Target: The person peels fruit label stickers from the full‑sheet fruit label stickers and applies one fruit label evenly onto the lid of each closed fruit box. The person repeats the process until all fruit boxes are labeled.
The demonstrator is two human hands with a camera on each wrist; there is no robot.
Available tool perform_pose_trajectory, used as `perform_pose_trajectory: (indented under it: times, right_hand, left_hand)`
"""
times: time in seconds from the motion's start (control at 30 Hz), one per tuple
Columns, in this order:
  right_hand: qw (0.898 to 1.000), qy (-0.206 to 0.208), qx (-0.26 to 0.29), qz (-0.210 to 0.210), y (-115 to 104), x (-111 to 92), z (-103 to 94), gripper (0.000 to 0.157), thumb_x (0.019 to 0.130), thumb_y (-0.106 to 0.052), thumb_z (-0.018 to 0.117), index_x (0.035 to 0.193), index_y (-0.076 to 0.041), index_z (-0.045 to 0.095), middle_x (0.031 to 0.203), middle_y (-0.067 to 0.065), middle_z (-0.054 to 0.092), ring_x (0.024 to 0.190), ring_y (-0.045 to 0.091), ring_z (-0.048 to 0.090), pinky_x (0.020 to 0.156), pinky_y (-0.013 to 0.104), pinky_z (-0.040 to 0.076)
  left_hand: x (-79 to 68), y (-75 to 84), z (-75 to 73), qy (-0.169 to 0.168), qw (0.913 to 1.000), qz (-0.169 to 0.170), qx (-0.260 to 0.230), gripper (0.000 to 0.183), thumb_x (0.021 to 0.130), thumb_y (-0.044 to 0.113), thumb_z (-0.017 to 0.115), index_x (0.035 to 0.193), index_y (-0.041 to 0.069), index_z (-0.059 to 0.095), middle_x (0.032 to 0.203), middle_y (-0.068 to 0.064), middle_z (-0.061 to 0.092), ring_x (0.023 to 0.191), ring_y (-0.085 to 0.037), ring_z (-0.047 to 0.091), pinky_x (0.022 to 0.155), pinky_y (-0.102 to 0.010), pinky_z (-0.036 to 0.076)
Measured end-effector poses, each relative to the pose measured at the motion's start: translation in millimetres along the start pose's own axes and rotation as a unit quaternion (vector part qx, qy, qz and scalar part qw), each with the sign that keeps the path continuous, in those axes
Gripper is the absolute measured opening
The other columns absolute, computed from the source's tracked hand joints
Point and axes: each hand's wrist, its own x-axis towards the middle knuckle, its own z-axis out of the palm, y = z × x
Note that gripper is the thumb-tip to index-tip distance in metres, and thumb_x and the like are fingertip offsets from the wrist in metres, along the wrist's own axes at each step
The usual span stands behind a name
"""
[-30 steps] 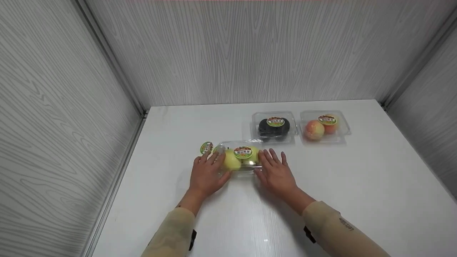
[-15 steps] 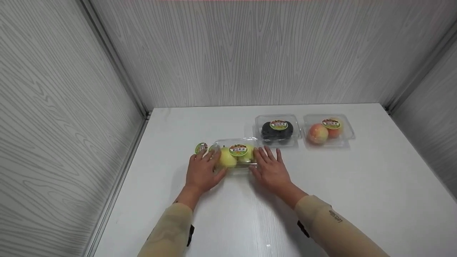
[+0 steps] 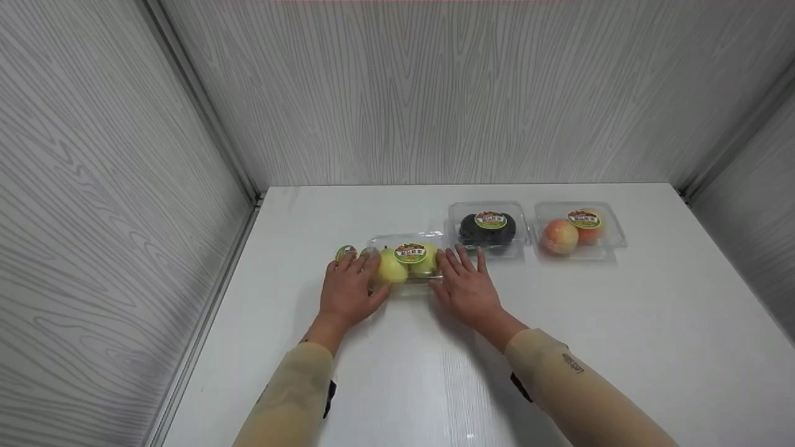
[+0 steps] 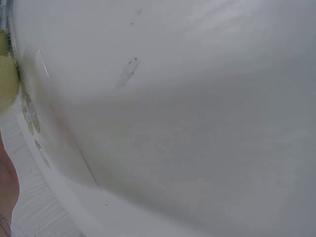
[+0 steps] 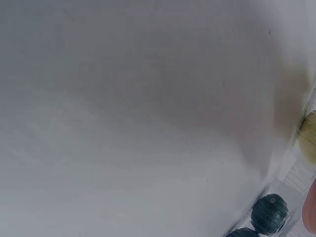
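Both hands flank a clear plastic box [image 3: 422, 280] of yellow-green fruit [image 3: 392, 267], with a green-rimmed label [image 3: 410, 252] on its lid. My left hand [image 3: 349, 288] lies against its left end, fingers extended and thumb at the near corner. My right hand [image 3: 467, 288] presses the right end with straight fingers. A loose oval label [image 3: 346, 251] shows just beyond the left fingertips, partly covered. The left wrist view catches a yellow fruit [image 4: 7, 81] and small labels [image 4: 30, 116] at its left edge; a yellow fruit [image 5: 309, 138] shows at the right edge of the right wrist view.
Behind and to the right, a clear box [image 3: 456, 211] of dark fruit [image 3: 487, 231] stands beside another clear box [image 3: 615, 233] of red-yellow fruit [image 3: 560, 237]. Both carry similar labels. The white table [image 3: 372, 385] meets grey wood-grain panels [image 3: 404, 93] at the back and sides.
Both hands have slid the box of yellow-green fruit left and slightly away. The loose label has shifted left too. The other two boxes drift slightly right as the head view shifts.
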Motion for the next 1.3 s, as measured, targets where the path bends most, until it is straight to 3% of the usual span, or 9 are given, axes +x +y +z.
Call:
perform_pose_trajectory:
  times: [0.63,0.93,1.3]
  right_hand:
    - [0.999,-0.011,-0.040,-0.010,9,32,3.8,0.069,0.114,-0.051,0.037,0.165,-0.005,0.034,0.166,0.017,0.040,0.160,0.035,0.021,0.127,0.062,0.003]
    - [0.998,-0.032,-0.047,-0.016,15,48,-1.9,0.068,0.115,-0.049,0.034,0.165,-0.002,0.033,0.165,0.019,0.041,0.161,0.035,0.019,0.127,0.063,0.001]
    - [0.996,-0.052,-0.065,-0.011,19,67,-7.0,0.067,0.115,-0.046,0.034,0.165,-0.002,0.032,0.165,0.020,0.042,0.161,0.036,0.017,0.126,0.064,0.003]
  left_hand:
    - [25.7,-15.7,5.4,-0.002,1.0000,-0.003,-0.001,0.069,0.102,0.058,0.058,0.155,0.014,0.056,0.153,-0.011,0.059,0.144,-0.039,0.048,0.115,-0.060,0.037]
    - [42.5,-16.0,2.3,-0.045,0.9987,-0.022,0.010,0.070,0.103,0.060,0.055,0.158,0.016,0.052,0.157,-0.010,0.055,0.148,-0.038,0.044,0.118,-0.058,0.033]
    - [61.1,-18.5,1.9,-0.069,0.9966,-0.034,0.027,0.072,0.104,0.063,0.051,0.160,0.017,0.050,0.160,-0.009,0.052,0.150,-0.037,0.041,0.120,-0.056,0.032]
